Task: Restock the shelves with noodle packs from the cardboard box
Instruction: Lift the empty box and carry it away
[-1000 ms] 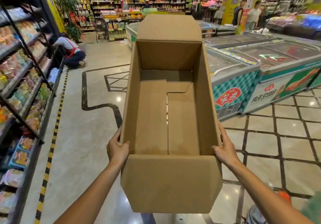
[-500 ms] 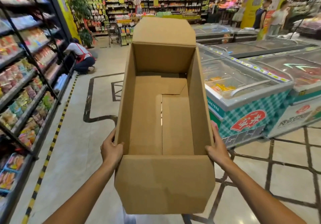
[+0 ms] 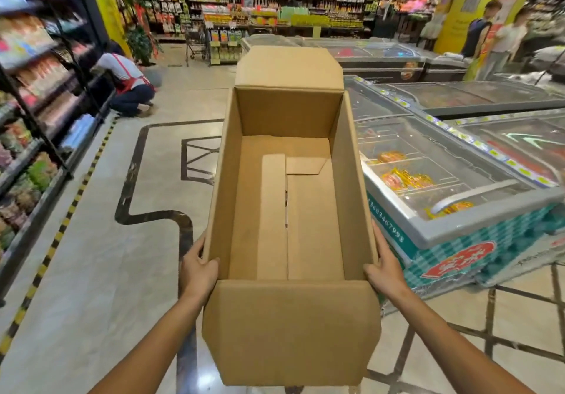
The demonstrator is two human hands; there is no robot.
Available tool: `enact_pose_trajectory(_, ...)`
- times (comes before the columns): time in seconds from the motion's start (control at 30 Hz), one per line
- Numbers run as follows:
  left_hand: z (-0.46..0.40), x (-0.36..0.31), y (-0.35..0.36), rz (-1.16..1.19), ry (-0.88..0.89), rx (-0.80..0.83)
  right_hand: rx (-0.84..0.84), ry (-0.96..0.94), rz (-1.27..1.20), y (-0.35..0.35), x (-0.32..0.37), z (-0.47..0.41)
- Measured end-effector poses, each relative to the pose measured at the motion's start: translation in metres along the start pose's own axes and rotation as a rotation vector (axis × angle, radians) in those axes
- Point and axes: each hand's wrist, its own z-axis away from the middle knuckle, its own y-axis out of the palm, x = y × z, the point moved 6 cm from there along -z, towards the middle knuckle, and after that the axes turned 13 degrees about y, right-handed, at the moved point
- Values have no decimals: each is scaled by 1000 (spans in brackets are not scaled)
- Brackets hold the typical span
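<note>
I hold a long brown cardboard box (image 3: pixel 351 185) out in front of me, above the shop floor. Its flaps stand open and nothing lies inside it. My left hand (image 3: pixel 198 274) grips the left wall near the near end, thumb over the rim. My right hand (image 3: pixel 384 272) grips the right wall at the same spot. The dark shelves (image 3: pixel 33 112) with colourful packs run along the left edge of the view.
Glass-topped chest freezers (image 3: pixel 452 210) stand close on the right. A person in a red apron (image 3: pixel 128 84) crouches by the shelves ahead on the left. Two people (image 3: pixel 495 32) stand at the far right. A tiled aisle (image 3: pixel 122 256) runs ahead between shelves and freezers.
The view has swung left and moved forward along the aisle; the freezers now sit closer on the right. Both hands keep the same grip on the box.
</note>
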Motion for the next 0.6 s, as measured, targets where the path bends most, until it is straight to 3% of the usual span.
enact_pose_trajectory(0.17,-86,8,46,-46,-19,13,20,22,4,10,4,-99)
enact_pose_trajectory(0.4,-153,31,112,-119,-90,57,96,221,9,20,-23,-199)
enact_pose_trajectory(0.6,-189,65,173,-170,-222,10,211,213,40,31,-48,-301)
